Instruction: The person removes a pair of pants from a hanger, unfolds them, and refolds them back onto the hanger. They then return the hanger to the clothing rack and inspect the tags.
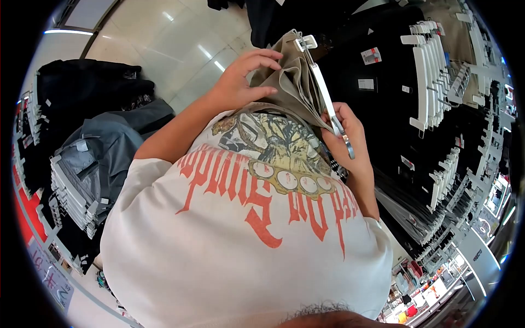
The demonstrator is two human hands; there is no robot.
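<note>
Khaki trousers [292, 82] hang in folds from a white clip hanger [324, 87] in front of the printed white shirt. At the hanger's lower end, my right hand [344, 134] is closed around the waistband beside the metal clip. My left hand [249, 79] is at the trousers' left side, its thumb and fingers spread apart, with the fingertips near or touching the cloth. The other clip [306, 42] is at the hanger's upper end.
Black garments [377, 82] on white hangers [429, 79] fill the right side. At the left, grey trousers [101, 147] and black garments [82, 82] hang on another rack. Pale tiled floor [169, 33] shows at the upper left.
</note>
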